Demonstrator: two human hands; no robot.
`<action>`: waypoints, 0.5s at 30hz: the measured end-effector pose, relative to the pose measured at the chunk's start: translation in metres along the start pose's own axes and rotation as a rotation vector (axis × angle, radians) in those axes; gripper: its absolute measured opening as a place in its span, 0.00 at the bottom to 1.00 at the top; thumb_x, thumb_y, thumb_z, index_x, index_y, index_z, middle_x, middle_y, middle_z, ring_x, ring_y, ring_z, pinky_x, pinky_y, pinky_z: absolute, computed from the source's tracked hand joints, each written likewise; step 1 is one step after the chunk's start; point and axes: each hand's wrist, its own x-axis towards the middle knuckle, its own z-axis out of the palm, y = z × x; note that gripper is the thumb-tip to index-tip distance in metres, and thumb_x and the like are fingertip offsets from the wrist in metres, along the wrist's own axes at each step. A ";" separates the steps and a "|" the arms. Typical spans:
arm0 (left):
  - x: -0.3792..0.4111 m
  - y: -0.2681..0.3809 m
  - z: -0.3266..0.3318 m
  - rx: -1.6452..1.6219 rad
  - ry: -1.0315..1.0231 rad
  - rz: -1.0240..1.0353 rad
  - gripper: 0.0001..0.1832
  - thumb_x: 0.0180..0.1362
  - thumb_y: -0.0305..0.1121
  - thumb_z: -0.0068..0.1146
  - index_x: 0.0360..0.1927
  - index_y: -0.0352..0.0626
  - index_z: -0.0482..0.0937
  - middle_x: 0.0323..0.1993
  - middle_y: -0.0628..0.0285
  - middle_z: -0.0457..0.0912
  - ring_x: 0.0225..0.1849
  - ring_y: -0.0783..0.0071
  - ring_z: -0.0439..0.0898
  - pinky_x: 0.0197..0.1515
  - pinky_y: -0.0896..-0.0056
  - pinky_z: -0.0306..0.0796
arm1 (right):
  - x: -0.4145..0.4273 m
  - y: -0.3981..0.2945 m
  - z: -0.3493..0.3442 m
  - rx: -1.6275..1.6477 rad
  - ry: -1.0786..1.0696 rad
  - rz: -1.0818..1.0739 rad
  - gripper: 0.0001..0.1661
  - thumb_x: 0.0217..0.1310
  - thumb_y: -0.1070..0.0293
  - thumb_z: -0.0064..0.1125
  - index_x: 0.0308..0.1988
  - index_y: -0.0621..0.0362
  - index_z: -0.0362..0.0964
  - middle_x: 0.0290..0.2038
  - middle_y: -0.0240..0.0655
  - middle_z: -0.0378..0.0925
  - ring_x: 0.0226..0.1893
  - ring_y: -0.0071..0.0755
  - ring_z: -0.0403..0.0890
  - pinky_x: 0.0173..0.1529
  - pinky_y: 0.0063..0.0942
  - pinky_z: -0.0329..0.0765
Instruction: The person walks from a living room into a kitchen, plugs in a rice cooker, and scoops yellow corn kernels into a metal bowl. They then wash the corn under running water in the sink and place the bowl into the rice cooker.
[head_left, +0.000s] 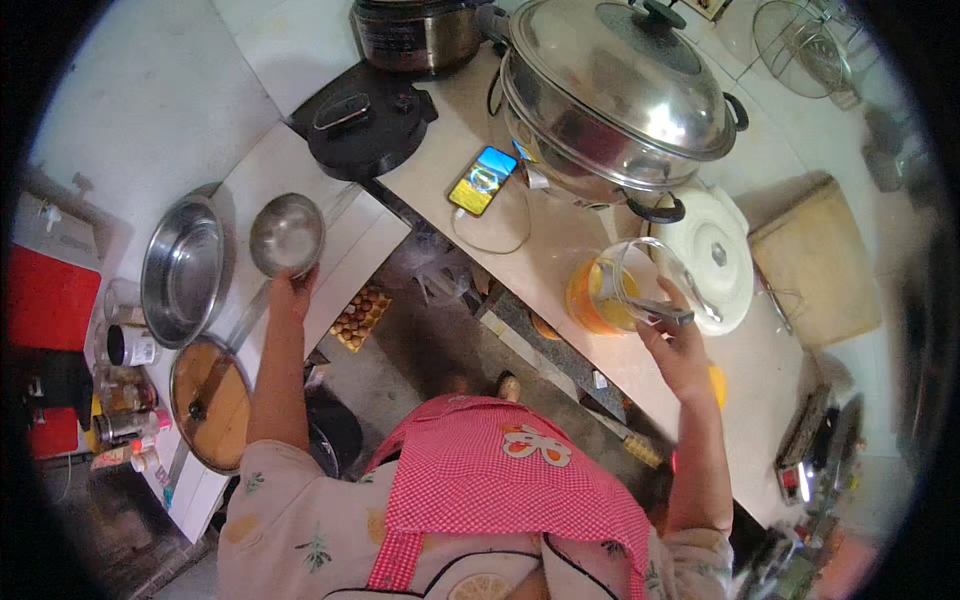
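My left hand (292, 292) holds a small metal bowl (287, 234) by its near rim, over the white side counter. A larger, empty-looking metal basin (184, 271) lies left of it. At the right, my right hand (671, 337) grips the handle of a clear measuring cup or jug (634, 277), tilted beside and partly over an orange-and-clear container (592, 300) on the main counter. Something metallic, perhaps a utensil, shows near my right fingers; what it is I cannot tell. A round white lid (716, 259) lies just beyond this hand.
A big lidded steamer pot (607, 105) stands at the back, with a phone (484, 180) on a cable beside it. A black cooker lid (371, 124) lies left of these. Jars and a glass lid (214, 405) line the left. An egg tray (360, 319) sits low between the counters.
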 end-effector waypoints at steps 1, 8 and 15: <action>-0.018 -0.002 0.018 0.024 -0.012 0.003 0.21 0.54 0.18 0.41 0.53 0.21 0.61 0.50 0.39 0.69 0.51 0.47 0.73 0.53 0.51 0.75 | 0.001 0.006 0.000 -0.039 -0.001 -0.012 0.37 0.56 0.72 0.60 0.63 0.59 0.54 0.46 0.37 0.71 0.34 0.22 0.72 0.38 0.18 0.71; -0.108 0.011 0.057 -0.020 -0.026 0.023 0.23 0.54 0.19 0.42 0.54 0.26 0.56 0.52 0.42 0.64 0.51 0.48 0.71 0.58 0.51 0.70 | -0.009 0.032 0.001 -0.071 0.182 0.010 0.28 0.56 0.71 0.61 0.54 0.67 0.60 0.28 0.32 0.71 0.28 0.22 0.70 0.33 0.20 0.69; -0.189 -0.015 0.076 0.055 -0.126 -0.109 0.32 0.49 0.20 0.49 0.60 0.44 0.56 0.52 0.48 0.69 0.48 0.53 0.76 0.44 0.51 0.77 | -0.016 0.002 0.139 0.513 -0.455 0.256 0.12 0.65 0.63 0.49 0.44 0.58 0.65 0.24 0.29 0.69 0.19 0.18 0.67 0.22 0.17 0.64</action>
